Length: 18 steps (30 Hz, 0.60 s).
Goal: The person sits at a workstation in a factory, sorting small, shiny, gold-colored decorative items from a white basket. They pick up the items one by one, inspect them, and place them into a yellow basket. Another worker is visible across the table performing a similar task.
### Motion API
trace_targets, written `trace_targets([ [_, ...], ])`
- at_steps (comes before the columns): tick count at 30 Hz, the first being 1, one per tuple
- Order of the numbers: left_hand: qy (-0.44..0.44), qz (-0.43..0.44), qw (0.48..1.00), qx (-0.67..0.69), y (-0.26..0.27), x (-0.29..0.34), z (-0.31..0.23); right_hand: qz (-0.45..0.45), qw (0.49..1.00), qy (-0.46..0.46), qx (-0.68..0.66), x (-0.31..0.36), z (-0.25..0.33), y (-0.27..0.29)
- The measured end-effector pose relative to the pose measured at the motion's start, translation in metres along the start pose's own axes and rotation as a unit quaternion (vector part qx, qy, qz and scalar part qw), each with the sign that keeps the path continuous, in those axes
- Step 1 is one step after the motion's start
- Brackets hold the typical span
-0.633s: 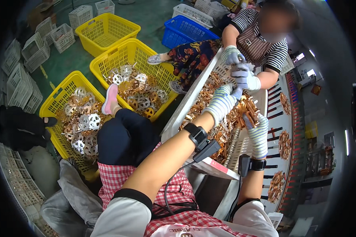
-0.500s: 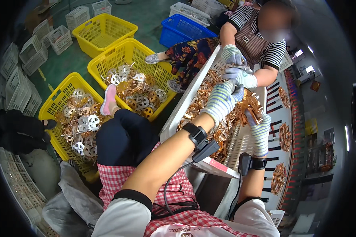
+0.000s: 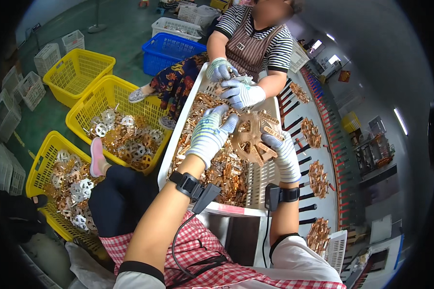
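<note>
In striped gloves, both my hands are over a long white plastic crate (image 3: 166, 166) heaped with small copper-coloured metal pieces (image 3: 217, 168). My right hand (image 3: 283, 155) is closed on the edge of a round copper-coloured metal frame (image 3: 250, 137), with openings and several short bars sticking out from it. Left of the frame is my left hand (image 3: 209, 135), its fingers apart and its thumb close to the frame's edge. I see nothing held in it.
Across the crate, a co-worker's gloved hands (image 3: 241, 91) handle metal parts. Yellow baskets (image 3: 89, 111) of silver and copper-coloured pieces stand on my left, a blue basket (image 3: 164, 48) beyond. At right, a conveyor (image 3: 294, 185) carries clusters of copper-coloured pieces (image 3: 318, 178).
The view has swung, so the scene sits farther left. The round frame now shows broadside in my right hand, and my left hand has come apart from the co-worker's hands, fingers spread.
</note>
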<state>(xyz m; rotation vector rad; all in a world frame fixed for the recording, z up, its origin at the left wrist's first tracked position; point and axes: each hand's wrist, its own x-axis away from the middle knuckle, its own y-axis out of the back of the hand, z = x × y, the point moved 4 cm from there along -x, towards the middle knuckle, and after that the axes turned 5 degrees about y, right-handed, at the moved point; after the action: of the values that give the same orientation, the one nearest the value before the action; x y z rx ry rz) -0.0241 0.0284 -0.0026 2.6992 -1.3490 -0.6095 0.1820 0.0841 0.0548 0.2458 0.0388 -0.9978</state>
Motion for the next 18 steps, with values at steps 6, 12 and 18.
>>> trace_targets([
  [6, 0.21, 0.21, 0.876, 0.381, -0.015, 0.005, 0.017, -0.108, 0.958, -0.001, -0.265, 0.006, 0.008, -0.011],
  [12, 0.26, 0.199, 0.784, 0.527, -0.02, 0.017, 0.001, 0.024, 0.985, 0.133, -0.105, -0.004, 0.018, -0.048],
  [18, 0.137, 0.028, 0.967, 0.213, -0.012, 0.005, 0.008, -0.073, 0.982, 0.109, -0.135, -0.001, 0.013, -0.041],
])
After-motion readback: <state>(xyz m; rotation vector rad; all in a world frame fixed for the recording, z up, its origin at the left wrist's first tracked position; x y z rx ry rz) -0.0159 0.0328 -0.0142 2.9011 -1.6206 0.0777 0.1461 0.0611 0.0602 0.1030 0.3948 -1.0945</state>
